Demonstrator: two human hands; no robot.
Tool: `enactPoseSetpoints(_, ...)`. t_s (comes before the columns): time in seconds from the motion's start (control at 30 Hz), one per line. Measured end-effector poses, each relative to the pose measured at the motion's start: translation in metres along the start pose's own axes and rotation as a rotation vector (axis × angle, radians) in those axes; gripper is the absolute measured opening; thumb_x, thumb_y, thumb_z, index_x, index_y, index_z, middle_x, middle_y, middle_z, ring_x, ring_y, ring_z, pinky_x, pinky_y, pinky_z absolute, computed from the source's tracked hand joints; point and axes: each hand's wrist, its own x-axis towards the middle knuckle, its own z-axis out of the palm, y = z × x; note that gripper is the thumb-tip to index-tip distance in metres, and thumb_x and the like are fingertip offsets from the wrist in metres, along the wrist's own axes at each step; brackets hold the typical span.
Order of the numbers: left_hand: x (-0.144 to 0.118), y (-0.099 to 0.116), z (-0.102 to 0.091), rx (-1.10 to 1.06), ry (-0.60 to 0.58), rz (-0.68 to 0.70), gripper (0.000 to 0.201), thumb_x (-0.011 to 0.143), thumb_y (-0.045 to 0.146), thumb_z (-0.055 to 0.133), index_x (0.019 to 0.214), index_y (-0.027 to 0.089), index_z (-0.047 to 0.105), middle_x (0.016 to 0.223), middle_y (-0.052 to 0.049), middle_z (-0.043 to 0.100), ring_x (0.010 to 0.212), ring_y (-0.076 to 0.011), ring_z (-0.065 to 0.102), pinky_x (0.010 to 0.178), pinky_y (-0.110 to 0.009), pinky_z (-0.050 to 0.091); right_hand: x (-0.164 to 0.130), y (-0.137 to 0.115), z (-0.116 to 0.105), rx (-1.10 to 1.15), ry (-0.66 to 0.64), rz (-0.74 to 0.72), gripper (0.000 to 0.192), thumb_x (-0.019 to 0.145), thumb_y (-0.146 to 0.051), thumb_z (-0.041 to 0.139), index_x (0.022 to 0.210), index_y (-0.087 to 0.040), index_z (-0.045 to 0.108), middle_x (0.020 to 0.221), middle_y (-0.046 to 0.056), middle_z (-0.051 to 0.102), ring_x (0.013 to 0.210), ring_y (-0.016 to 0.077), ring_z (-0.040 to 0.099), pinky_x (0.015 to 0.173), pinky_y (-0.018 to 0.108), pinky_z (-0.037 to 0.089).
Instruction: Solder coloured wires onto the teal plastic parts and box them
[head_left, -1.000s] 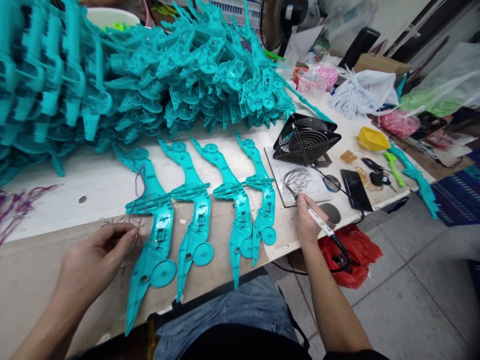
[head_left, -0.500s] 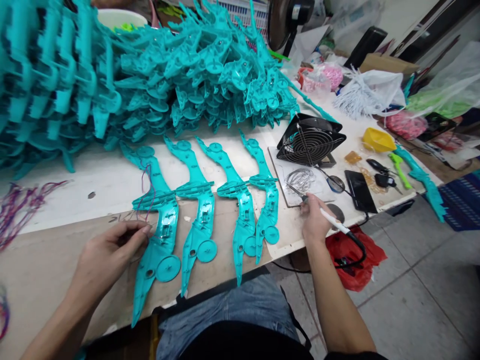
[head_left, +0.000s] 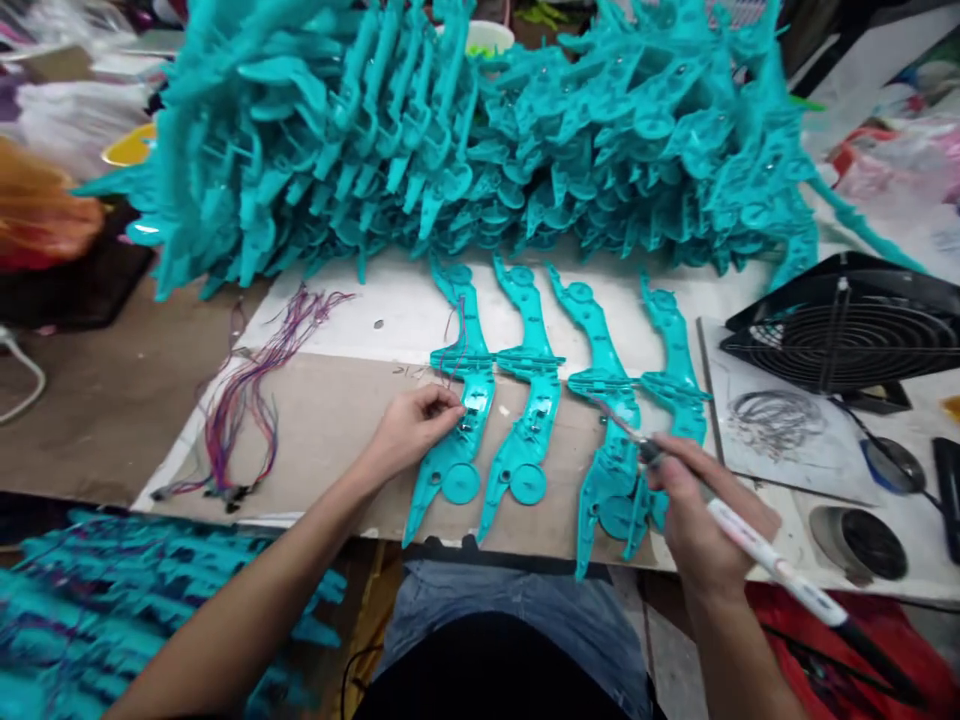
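Note:
Several teal plastic shells shaped like toy-gun halves lie in a row on the table; the leftmost shell (head_left: 450,480) is beside my left hand (head_left: 420,425). That hand is closed in a pinch at the shell's edge, on the end of a thin red-purple wire (head_left: 463,335) that loops over the shell. My right hand (head_left: 712,515) is closed around the white handle of a soldering iron (head_left: 776,565). The iron's tip points left, above the third shell (head_left: 604,470). The fourth shell (head_left: 679,335) is partly hidden behind the right hand.
A big heap of teal shells (head_left: 637,150) fills the back. A bundle of wires (head_left: 247,400) lies at left. On the right are a black fan (head_left: 847,320), a board with tangled solder wire (head_left: 776,420) and a round tin (head_left: 862,540). More wired shells (head_left: 112,600) sit lower left.
My right hand has brought the soldering iron left, from the solder board to over the shells. My left hand stays at the leftmost shell. The view has turned left.

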Motion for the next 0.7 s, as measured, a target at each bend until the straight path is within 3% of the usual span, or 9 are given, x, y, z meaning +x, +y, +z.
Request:
enactPoseSetpoints(0.1, 0.001, -0.001, 0.002, -0.003, -0.01, 0.003, 0.019, 0.069, 0.033, 0.065, 0.071, 0.015, 0.064, 0.066, -0.001, 0.062, 0.06, -0.0116, 0.052, 0.056, -0.023, 0.041, -0.006, -0.024, 0.023, 0.009, -0.279, -0.218, 0.021, 0.082, -0.019, 0.065, 0.099, -0.027, 0.073, 0.089, 0.003, 0.073, 0.082, 0.0187, 0.068, 0.076, 0.035, 0.055)
enactPoseSetpoints(0.2, 0.002, -0.003, 0.004, -0.02, -0.011, -0.001, 0.018, 0.068, 0.033, 0.065, 0.07, 0.015, 0.062, 0.064, 0.0, 0.061, 0.059, -0.0113, 0.051, 0.056, -0.023, 0.04, -0.008, -0.035, 0.046, 0.113, -0.403, -0.306, 0.025, 0.083, -0.013, 0.064, 0.104, -0.025, 0.07, 0.086, 0.002, 0.072, 0.08, 0.0166, 0.067, 0.072, 0.032, 0.055)
enactPoseSetpoints(0.37, 0.003, -0.008, 0.005, -0.032, -0.012, 0.025, 0.018, 0.07, 0.032, 0.064, 0.072, 0.015, 0.063, 0.065, 0.0, 0.06, 0.059, -0.0106, 0.05, 0.056, -0.023, 0.039, -0.011, -0.033, 0.068, 0.132, -0.481, -0.284, 0.021, 0.085, -0.015, 0.063, 0.103, -0.023, 0.07, 0.085, 0.004, 0.071, 0.08, 0.0161, 0.067, 0.072, 0.032, 0.056)
enactPoseSetpoints(0.7, 0.003, -0.009, 0.005, -0.018, 0.004, 0.054, 0.013, 0.071, 0.028, 0.061, 0.07, 0.015, 0.063, 0.064, 0.0, 0.061, 0.059, -0.0109, 0.051, 0.055, -0.022, 0.04, -0.014, -0.026, 0.075, 0.095, -0.515, -0.364, 0.023, 0.085, -0.015, 0.063, 0.106, -0.021, 0.068, 0.087, 0.005, 0.07, 0.084, 0.0159, 0.065, 0.076, 0.033, 0.056)
